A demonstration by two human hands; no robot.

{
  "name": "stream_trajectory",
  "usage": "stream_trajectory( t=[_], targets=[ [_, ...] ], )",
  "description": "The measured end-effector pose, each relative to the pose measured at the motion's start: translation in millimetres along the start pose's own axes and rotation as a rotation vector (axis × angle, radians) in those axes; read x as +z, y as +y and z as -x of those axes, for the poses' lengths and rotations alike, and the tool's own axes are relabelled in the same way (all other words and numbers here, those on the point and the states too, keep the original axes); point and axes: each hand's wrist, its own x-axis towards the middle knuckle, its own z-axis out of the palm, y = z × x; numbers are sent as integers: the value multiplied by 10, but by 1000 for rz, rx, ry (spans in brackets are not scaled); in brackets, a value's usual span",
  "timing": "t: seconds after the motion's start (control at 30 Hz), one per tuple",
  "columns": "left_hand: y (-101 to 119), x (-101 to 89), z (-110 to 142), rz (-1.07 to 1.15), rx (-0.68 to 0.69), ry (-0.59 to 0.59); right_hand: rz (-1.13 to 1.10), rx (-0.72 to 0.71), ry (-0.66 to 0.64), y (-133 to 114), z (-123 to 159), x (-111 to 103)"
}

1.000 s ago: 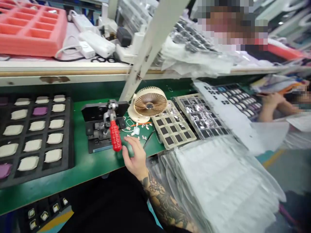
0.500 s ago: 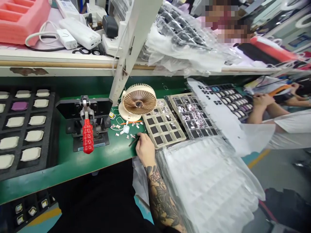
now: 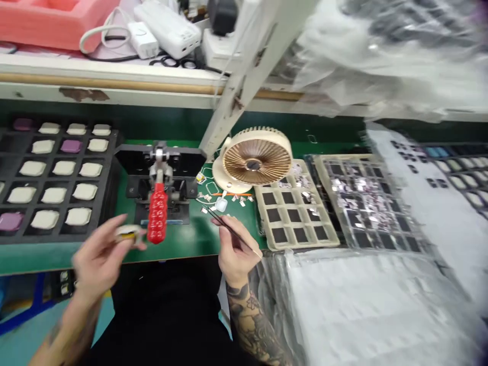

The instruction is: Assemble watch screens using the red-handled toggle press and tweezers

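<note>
Tweezers, right hand, pale part, left hand

Left hand pinching small part, apparently white-yellow; right hand holding tweezers.

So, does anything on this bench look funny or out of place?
Yes. In the black foam tray, most pieces are cream, but a few are purple, so they stand out. Small white bits also lie loose on the green mat beside the fan.
</note>
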Motion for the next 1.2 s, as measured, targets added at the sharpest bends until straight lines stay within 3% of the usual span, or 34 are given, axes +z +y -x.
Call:
stream_trajectory(
  t=[0.1,0.2,0.43,0.63,0.8,0.87,1.03,1.2],
  targets=[
    [-329,507,13,147,-213,-116,-168,119,-83,-100,14,290],
    [-457,742,-9,217,-313,-175,-194,109,-207,-112,77,399],
    [-332,710,132,231,-281,-158,-166,13,-277,-94,209,443],
    [-363,689,173,249,-267,-198,-130,25,-236,-101,226,473],
    [-369,693,204,222,-258,-177,-133,-66,-255,-106,200,457],
    [-369,696,209,213,-252,-169,-131,-53,-256,-106,195,459],
    [-385,702,215,219,-276,-197,-201,135,-220,-109,210,465],
    [-405,720,221,248,-294,-212,-214,63,-239,-94,221,433]
  ],
)
